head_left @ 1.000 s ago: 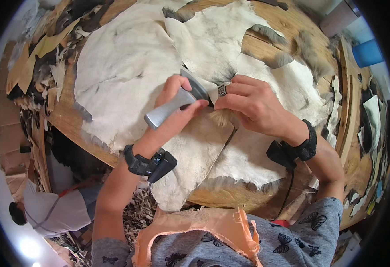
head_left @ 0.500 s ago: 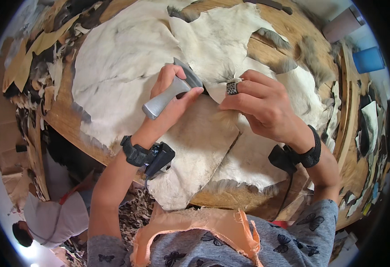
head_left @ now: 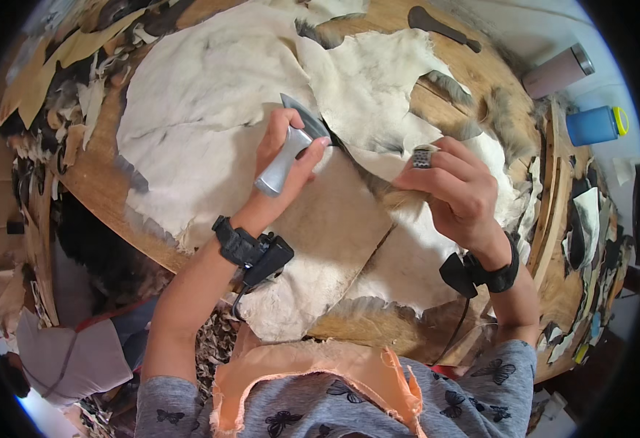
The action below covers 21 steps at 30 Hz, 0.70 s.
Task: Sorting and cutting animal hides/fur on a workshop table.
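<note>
One knife [head_left: 290, 146] sits near the centre of the view, its grey handle wrapped in the left hand [head_left: 280, 164], fingers curled tight around it, and its dark blade pointing toward 11 o'clock. The blade tip lies on the pale hide [head_left: 210, 109], right at the cut line where a second, whiter pelt piece [head_left: 378, 80] meets it. At 3 o'clock from the knife, the right hand [head_left: 458, 190] pinches the furry edge of that pelt piece between thumb and fingers, a ring showing on one finger. A tan, smoother piece [head_left: 334, 233] lies below the two hands and runs down toward 6 o'clock, overhanging the front rim of the round wooden table [head_left: 115, 197].

Each wrist carries one black strap with a small device, two in all. Bare table wood shows as a narrow band around the hides from 7 to 9 o'clock; beyond it, at 9 to 11 o'clock, scraps of fur and leather [head_left: 50, 95] pile thickly. At 1 o'clock lies one dark tool [head_left: 440, 25] on the wood. At 2 o'clock, off the table, stand two containers: a pinkish flask [head_left: 557, 69] and a blue cup [head_left: 593, 124]. More scraps crowd the edge at 3 to 4 o'clock.
</note>
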### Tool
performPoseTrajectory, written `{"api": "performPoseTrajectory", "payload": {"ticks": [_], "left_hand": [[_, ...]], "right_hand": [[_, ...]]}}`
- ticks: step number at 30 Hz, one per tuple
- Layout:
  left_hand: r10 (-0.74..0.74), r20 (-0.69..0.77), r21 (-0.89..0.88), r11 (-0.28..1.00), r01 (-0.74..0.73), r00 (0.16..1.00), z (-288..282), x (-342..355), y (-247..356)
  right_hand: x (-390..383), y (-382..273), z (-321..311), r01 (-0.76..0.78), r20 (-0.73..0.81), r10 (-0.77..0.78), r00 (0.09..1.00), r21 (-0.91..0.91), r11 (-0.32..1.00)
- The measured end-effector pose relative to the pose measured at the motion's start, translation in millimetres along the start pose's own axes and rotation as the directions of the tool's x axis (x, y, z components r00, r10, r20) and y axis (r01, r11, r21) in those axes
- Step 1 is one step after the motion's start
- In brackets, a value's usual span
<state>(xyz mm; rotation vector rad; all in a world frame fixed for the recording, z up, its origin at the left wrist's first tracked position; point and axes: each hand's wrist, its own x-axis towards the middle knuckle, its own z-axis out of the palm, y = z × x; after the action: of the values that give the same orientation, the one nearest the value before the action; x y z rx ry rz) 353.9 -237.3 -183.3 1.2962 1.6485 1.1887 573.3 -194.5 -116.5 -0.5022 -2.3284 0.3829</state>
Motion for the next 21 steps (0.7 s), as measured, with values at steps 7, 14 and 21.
{"api": "performPoseTrajectory", "payload": {"ticks": [7,14,21], "left_hand": [[-0.035,-0.057,-0.063,0.998,0.032,0.998,-5,1,-12],[0.053,0.108,0.004,0.999,-0.054,0.993,-16,-20,35],[0.359,0.724,-0.065,0.885,-0.461,0.589,26,-57,79]], "right_hand": [[-20,30,-20,-0.616,-0.077,0.7,0.71,0.413,0.671],[-64,49,-46,-0.688,-0.282,0.649,0.707,-0.062,0.723],[-46,-71,-21,-0.319,0.081,0.309,0.948,0.188,0.929]]}}
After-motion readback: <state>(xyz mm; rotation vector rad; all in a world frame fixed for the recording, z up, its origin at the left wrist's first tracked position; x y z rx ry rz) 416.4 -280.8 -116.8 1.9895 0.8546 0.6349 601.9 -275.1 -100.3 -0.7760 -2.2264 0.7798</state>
